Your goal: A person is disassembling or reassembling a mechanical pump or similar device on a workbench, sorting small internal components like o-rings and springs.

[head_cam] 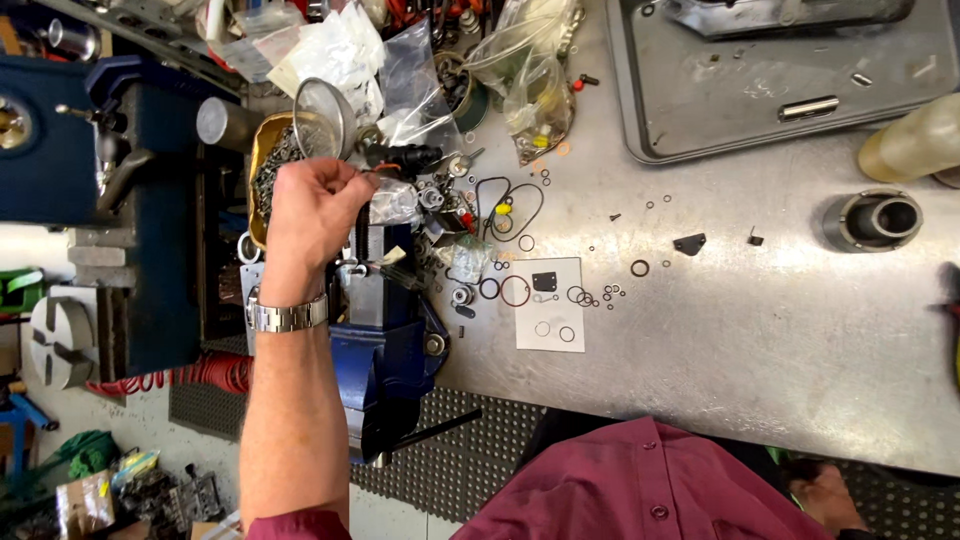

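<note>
Strainer (324, 118), a single small round metal sieve, is shown at upper left of the frame, just above the left hand (315, 210). Its mesh bowl is tilted on edge, and its long axis runs from the bowl down and right toward the fingers (350, 185), where the handle is lost from sight. The fingers are curled closed, pinched together at the tips; whether the strainer's handle or some smaller part is held between them cannot be made out. One wristwatch (288, 315) with a metal band is worn on this wrist. One blue bench vise (385, 345) is seen directly below and right of the hand, partly covered by the forearm. One yellowish tray (262, 150) of dark small parts lies behind the hand, largely hidden. One white sheet of paper (550, 318) carrying several rubber rings lies at frame centre on the metal workbench (760, 340); further loose O-rings are scattered around it, too many and too small to be counted. One grey metal tray (640, 120) is cut off at upper right. The right hand (825, 495) appears at lower right below the bench edge, dim and partly cut off; its grip cannot be judged.
</note>
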